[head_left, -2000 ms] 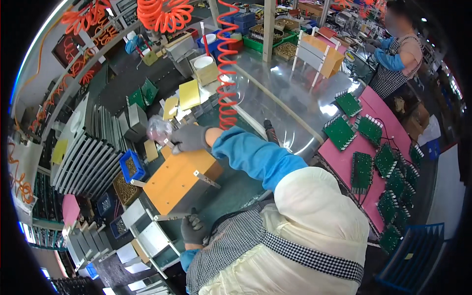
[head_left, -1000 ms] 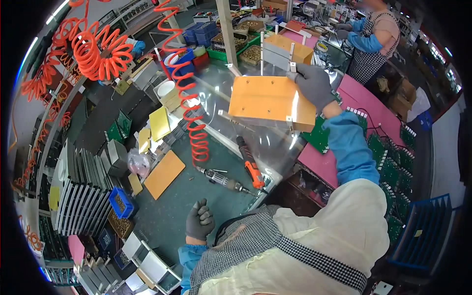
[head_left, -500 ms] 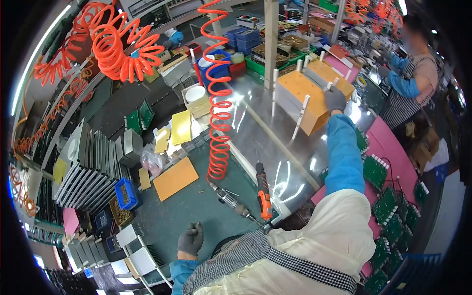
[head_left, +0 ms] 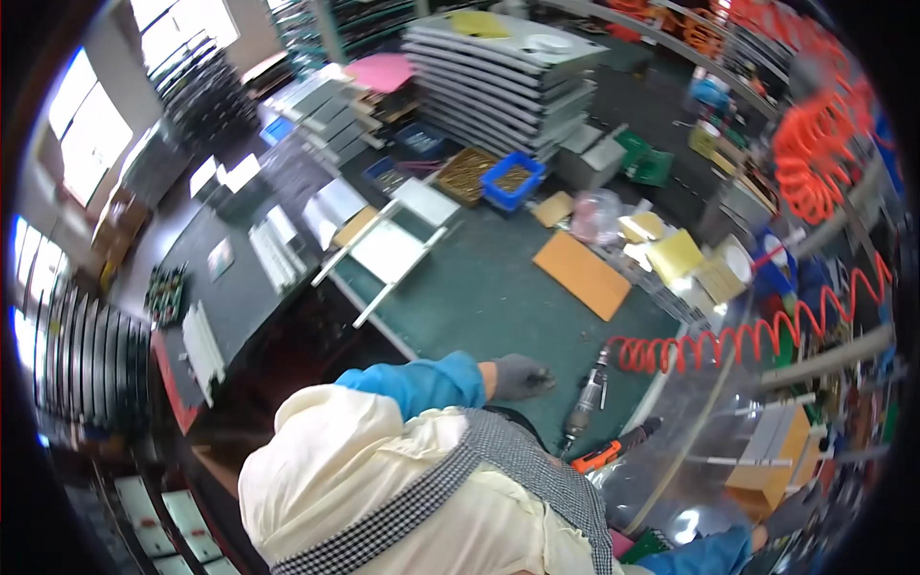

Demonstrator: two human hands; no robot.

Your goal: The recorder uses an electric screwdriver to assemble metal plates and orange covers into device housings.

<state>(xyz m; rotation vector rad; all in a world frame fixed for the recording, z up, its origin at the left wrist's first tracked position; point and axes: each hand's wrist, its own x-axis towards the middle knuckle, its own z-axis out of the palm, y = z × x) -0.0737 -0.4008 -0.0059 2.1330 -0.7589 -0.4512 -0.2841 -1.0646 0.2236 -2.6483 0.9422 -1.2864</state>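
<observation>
My left hand [head_left: 522,377], in a grey glove, hovers over the green work mat with its fingers curled closed. Whether something small lies in the fingertips cannot be made out. Nearest to it is a silver pneumatic screwdriver [head_left: 585,409] lying on the mat, joined to a red coiled air hose [head_left: 738,343]. Beside that lies an orange and black power screwdriver [head_left: 613,450]. My right hand [head_left: 793,510], also gloved in grey, is far out at the lower right, next to an orange-yellow block with white posts [head_left: 767,470]. Motion blur hides its fingers.
A white frame [head_left: 398,244] stands at the mat's left edge. Beyond are a blue bin of small parts [head_left: 513,180], an orange sheet [head_left: 582,273], yellow pieces [head_left: 676,257] and a tall stack of grey panels [head_left: 498,86]. At left, a side table [head_left: 230,307] carries white strips.
My view has swung left, so the bench appears turned and shifted right. My right hand, on the orange-yellow block before, now shows beside it at the lower right. My left hand stays closed.
</observation>
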